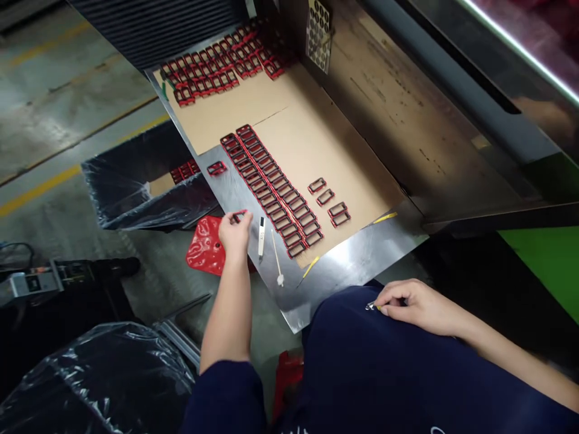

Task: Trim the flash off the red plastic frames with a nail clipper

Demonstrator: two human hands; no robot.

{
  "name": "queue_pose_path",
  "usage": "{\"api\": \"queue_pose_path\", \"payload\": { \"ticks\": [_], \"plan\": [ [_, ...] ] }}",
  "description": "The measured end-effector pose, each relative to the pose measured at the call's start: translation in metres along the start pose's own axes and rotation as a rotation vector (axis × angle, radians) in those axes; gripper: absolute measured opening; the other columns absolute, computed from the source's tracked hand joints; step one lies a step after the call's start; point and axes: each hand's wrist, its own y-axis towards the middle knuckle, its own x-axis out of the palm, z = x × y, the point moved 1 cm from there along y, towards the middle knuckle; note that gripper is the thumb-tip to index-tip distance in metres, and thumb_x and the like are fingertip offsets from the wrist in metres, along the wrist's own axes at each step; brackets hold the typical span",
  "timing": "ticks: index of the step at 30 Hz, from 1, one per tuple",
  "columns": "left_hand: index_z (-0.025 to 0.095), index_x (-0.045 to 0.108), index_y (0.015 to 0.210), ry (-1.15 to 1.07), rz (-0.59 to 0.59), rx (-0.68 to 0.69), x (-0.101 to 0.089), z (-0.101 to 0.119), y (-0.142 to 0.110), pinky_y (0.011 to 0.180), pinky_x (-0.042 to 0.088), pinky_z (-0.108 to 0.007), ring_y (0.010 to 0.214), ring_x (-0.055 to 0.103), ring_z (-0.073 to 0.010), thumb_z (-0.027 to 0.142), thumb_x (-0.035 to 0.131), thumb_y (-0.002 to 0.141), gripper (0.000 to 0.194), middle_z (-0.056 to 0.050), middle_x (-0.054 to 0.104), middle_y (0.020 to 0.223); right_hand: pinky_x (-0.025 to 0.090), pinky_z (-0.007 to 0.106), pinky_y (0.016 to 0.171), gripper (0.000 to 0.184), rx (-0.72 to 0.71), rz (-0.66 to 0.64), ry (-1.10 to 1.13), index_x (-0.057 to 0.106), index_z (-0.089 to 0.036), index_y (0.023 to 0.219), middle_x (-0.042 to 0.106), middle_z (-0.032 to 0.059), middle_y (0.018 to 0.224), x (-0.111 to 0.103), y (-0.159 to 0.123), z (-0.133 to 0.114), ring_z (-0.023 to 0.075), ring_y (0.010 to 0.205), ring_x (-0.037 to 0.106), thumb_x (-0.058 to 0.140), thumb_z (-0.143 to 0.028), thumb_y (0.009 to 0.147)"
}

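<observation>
My left hand [234, 232] is closed on a small red rectangular frame part [239, 216] at the left edge of a shiny metal sheet [362, 259]. My right hand [409, 304] rests on my dark blue lap, fingers pinched on a small shiny tool [371, 307]. On the brown cardboard [312, 150] a long double row of red frames [271, 187] runs diagonally. Several separate frames [330, 202] lie to its right. One single frame [216, 168] sits on the bare metal at the left.
A cluster of red frames [221, 66] fills the far end of the cardboard. A white pen-like item [261, 235] and a cotton swab [277, 258] lie by my left hand. A black-lined bin [136, 181] holds more frames. A red stool [205, 246] stands below.
</observation>
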Motion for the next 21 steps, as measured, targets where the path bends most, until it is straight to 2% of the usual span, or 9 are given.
{"api": "queue_pose_path", "payload": {
  "ticks": [2,5,8,12,15,17,19,21],
  "plan": [
    [0.012,0.062,0.097,0.137,0.058,-0.063,0.007,0.015,0.062,0.101,0.049,-0.048,0.111,0.064,-0.0334,0.042,0.072,0.076,0.039,-0.015,0.069,0.103,0.047,0.020,0.058,0.023,0.032,0.045,0.037,0.080,-0.020,0.094,0.072,0.0046,0.089,0.007,-0.001,0.000,0.0110,0.063,0.061,0.064,-0.036,0.092],
    [0.009,0.060,0.105,0.299,0.124,-0.131,0.022,0.035,0.117,0.107,0.043,-0.055,0.126,0.056,-0.0415,0.041,0.078,0.073,0.049,-0.027,0.064,0.122,0.046,0.021,0.059,0.026,0.077,0.086,0.095,0.080,-0.021,0.092,0.072,0.0051,0.093,0.015,-0.003,-0.002,0.0113,0.064,0.060,0.063,-0.040,0.092],
    [0.006,0.053,0.119,0.404,0.178,-0.166,0.035,0.048,0.142,0.108,0.042,-0.059,0.136,0.047,-0.0455,0.039,0.081,0.074,0.062,-0.034,0.054,0.137,0.045,0.022,0.061,0.028,0.169,0.103,0.140,0.080,-0.021,0.092,0.071,0.0051,0.096,0.019,-0.006,-0.004,0.0114,0.066,0.057,0.062,-0.043,0.092],
    [0.005,0.049,0.123,0.466,0.210,-0.170,0.038,0.062,0.156,0.105,0.045,-0.060,0.135,0.049,-0.0461,0.038,0.081,0.076,0.066,-0.034,0.055,0.135,0.042,0.023,0.065,0.030,0.274,0.105,0.183,0.080,-0.021,0.091,0.070,0.0051,0.097,0.020,-0.008,-0.008,0.0117,0.069,0.055,0.061,-0.045,0.091],
    [0.001,0.044,0.128,0.483,0.232,-0.118,0.034,0.073,0.149,0.101,0.046,-0.063,0.131,0.050,-0.0484,0.044,0.067,0.087,0.064,-0.037,0.053,0.134,0.042,0.024,0.067,0.031,0.280,0.098,0.192,0.080,-0.021,0.094,0.070,0.0055,0.100,0.019,-0.007,-0.006,0.0125,0.071,0.056,0.062,-0.045,0.090],
    [-0.001,0.039,0.134,0.496,0.229,-0.002,0.036,0.081,0.127,0.105,0.042,-0.064,0.134,0.047,-0.0470,0.042,0.051,0.096,0.059,-0.038,0.048,0.138,0.043,0.024,0.067,0.030,0.285,0.078,0.173,0.079,-0.019,0.096,0.070,0.0057,0.095,0.016,-0.005,-0.003,0.0134,0.073,0.058,0.063,-0.043,0.088],
    [0.000,0.040,0.137,0.505,0.160,0.188,0.047,0.087,0.086,0.112,0.035,-0.059,0.138,0.042,-0.0410,0.034,0.042,0.099,0.051,-0.033,0.047,0.141,0.041,0.022,0.065,0.027,0.299,0.044,0.136,0.077,-0.016,0.093,0.069,0.0049,0.085,0.011,-0.004,0.002,0.0136,0.071,0.058,0.065,-0.039,0.086],
    [0.008,0.051,0.131,0.504,-0.004,0.409,0.069,0.089,0.030,0.116,0.032,-0.049,0.135,0.045,-0.0333,0.031,0.045,0.097,0.041,-0.023,0.055,0.136,0.038,0.021,0.062,0.022,0.303,0.015,0.097,0.075,-0.014,0.087,0.068,0.0033,0.075,0.007,-0.002,0.006,0.0127,0.068,0.058,0.065,-0.034,0.085]
  ]
}}
